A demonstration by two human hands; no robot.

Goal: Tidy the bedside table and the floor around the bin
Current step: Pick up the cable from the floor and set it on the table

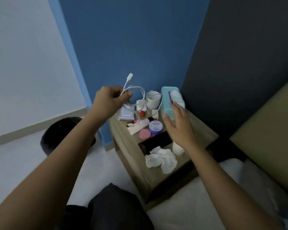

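The wooden bedside table [128,146] stands against the blue wall, covered in clutter. My left hand [110,100] is raised above its far left corner, shut on a looped white charging cable [136,90] whose plug sticks up. My right hand [178,125] hovers open over the table's right side, fingers spread beside a teal tissue box [165,103]. Crumpled white tissues [161,159] lie near the front edge. A dark bin [60,130] sits on the floor left of the table, partly hidden by my left arm.
On the table are a white wipes pack [125,114], a white cup [153,98], a red small item [142,113], a purple jar [155,127], a pink lid [145,133], a tube [138,127] and a black phone [156,143]. The bed [223,196] is at the right.
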